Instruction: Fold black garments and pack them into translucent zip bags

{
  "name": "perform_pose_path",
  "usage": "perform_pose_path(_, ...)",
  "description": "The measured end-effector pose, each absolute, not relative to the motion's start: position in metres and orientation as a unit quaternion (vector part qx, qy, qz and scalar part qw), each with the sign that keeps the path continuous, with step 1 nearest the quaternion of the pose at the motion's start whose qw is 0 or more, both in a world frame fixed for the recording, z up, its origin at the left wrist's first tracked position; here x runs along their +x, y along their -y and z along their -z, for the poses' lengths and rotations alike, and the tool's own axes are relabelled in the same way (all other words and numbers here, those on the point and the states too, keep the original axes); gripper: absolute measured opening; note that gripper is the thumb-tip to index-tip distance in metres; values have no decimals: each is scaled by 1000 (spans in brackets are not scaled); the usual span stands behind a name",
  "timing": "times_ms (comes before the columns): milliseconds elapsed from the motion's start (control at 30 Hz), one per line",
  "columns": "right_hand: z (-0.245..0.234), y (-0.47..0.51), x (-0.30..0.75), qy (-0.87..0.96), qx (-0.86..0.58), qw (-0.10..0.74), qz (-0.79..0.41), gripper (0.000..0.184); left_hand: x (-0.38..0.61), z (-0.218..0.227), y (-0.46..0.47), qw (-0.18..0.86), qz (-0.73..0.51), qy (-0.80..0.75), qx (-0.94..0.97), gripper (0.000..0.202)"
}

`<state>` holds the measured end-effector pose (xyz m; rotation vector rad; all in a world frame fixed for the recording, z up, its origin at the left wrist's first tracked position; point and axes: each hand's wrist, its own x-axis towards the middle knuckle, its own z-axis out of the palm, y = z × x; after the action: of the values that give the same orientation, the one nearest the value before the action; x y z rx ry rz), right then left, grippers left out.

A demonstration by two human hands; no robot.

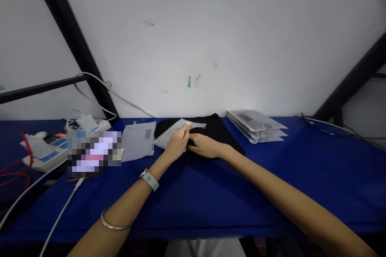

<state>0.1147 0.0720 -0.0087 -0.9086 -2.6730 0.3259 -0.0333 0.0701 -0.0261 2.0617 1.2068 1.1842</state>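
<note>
The blue desk (289, 184) spreads beneath the fingers (183, 129). Black fabric (221, 130) lies directly under them; a stack of frosted bags (256, 122) sits to their right, a flat bag (135, 142) near their left. The left hand (177, 142) pinches a slanted bag (168, 136); the right hand (208, 145) curls just beside, its hold impossible to tell.

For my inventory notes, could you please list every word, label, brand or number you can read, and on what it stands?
No text is legible.
Frosted bag lying flat at left: printed block, too small to read.
Screen: pixelated, unreadable.
</note>
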Motion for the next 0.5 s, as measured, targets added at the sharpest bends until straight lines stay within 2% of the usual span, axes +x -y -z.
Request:
perform_pose_path(67, 11, -80, 116, 933, -312, 149, -100, 23, -31, 22, -66, 234, -429, -426, 761, 19)
perform_pose_path(167, 20, -94, 116, 913, -384, 135, -23, 23, -24, 20, -60, 220, -417, -406, 783, 22)
perform_pose_path(300, 33, -104, 113, 868, -466, 159, 63, 32, -18, 27, -60, 140, -398, -415, 806, 28)
perform_pose_path(367, 36, -104, 113, 849, -483, 206, 61, 36, -18, 34, -61, 91, -375, -431, 816, 23)
perform_pose_path(500, 34, -98, 126, 834, -468, 292, -16, 40, -23, 40, -63, 44, -341, -466, 816, 20)
